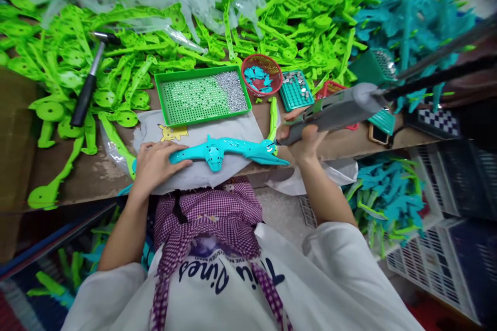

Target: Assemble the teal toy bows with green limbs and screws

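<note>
A turquoise plastic toy part point(215, 152), long with a lump in its middle and a forked right end, lies on a pale cloth point(236, 129). Fingers and thumb of my left hand point(155, 165) are closed on its left end. My right hand point(303, 137) grips a grey power screwdriver point(337, 111), held nearly level. Its tip meets the forked right end of the turquoise part; the exact contact point is too small to make out. Just beyond the part sits a green perforated tray point(166, 98) with small silver screws point(233, 90) heaped at its right side.
Lime-green plastic parts point(291, 26) pile across the back and left of the table. A hammer point(91, 77) lies at left. A red basket point(262, 75) holds turquoise pieces, beside a teal tray point(297, 90) of metal discs. Turquoise parts point(411, 31) heap at right; crates point(427, 253) stand below.
</note>
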The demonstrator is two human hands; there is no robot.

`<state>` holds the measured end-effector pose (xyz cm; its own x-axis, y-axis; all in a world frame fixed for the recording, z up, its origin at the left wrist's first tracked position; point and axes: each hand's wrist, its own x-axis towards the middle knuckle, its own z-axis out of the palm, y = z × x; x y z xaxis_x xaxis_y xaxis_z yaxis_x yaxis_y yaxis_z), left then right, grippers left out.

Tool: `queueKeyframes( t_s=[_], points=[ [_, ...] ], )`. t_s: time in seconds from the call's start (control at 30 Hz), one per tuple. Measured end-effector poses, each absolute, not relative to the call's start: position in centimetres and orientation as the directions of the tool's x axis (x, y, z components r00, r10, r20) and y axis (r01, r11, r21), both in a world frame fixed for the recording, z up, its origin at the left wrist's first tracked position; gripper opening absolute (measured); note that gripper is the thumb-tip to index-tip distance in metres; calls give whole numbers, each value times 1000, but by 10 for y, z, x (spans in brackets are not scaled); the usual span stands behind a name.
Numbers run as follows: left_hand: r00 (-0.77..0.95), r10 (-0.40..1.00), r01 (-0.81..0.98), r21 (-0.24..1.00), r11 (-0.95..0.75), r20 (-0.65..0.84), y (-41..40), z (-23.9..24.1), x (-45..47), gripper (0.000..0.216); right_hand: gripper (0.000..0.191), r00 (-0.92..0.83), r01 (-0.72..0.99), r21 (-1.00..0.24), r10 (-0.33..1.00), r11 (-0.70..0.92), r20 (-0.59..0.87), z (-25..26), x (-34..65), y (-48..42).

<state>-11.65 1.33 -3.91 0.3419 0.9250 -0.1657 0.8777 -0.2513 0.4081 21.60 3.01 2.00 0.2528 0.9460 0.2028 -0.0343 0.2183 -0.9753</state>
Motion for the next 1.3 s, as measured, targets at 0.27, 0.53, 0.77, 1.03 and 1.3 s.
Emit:
queueKeyframes(
  t_s=[0.27,0.53,0.77,1.03,1.3],
  points=[
    [319,928,884,414,-218,-192,14,-37,-115,40,72,188,19,-986,968,167,168,18,220,31],
    [331,924,885,404,-233,-191,15,-35,-112,32,71,196,-34,-984,967,173,163,10,224,35],
    [347,938,855,408,-321,11,6,-33,-118,39,69,191,-51,-981,966,185,172,4,229,30],
    [697,710,582,495,-646,106,-2,-16,30,58,72,188,-10,-986,969,165,160,2,227,30],
    [766,643,619,287,-731,-14,8,-47,73,58,69,202,-38,-981,963,191,180,1,231,30]
  ],
)
